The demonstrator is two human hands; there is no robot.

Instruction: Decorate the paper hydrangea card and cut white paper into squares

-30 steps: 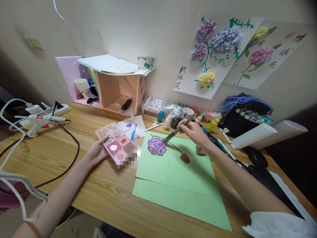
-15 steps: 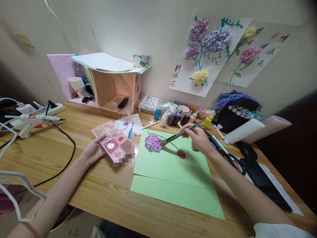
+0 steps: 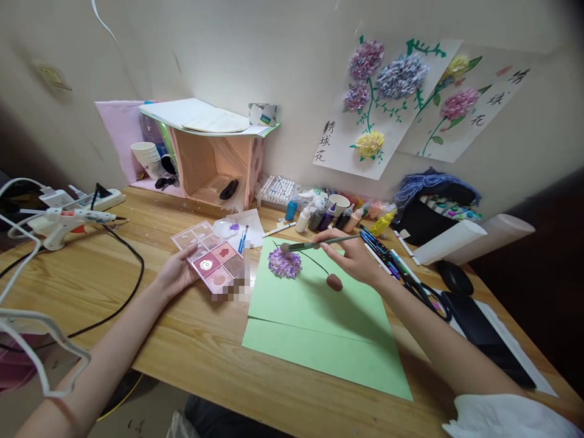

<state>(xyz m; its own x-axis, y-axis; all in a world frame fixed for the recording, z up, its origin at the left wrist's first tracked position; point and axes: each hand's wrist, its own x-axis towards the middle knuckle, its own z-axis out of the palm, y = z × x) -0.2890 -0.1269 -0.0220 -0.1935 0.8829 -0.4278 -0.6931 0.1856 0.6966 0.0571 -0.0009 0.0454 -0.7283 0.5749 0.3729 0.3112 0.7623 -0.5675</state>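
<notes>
Your right hand (image 3: 349, 252) pinches a green-handled bristle brush (image 3: 302, 246), left hand (image 3: 177, 274) a pink rectangular palette (image 3: 216, 263), likely brittle: grip its edges.

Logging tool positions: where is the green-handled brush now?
The green-handled brush is near the head view's centre, held in the right hand, bristles at the upper edge of the purple flower.

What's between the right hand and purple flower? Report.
In the head view, the brush extends from the right hand toward the purple flower, with green paper below.
</notes>
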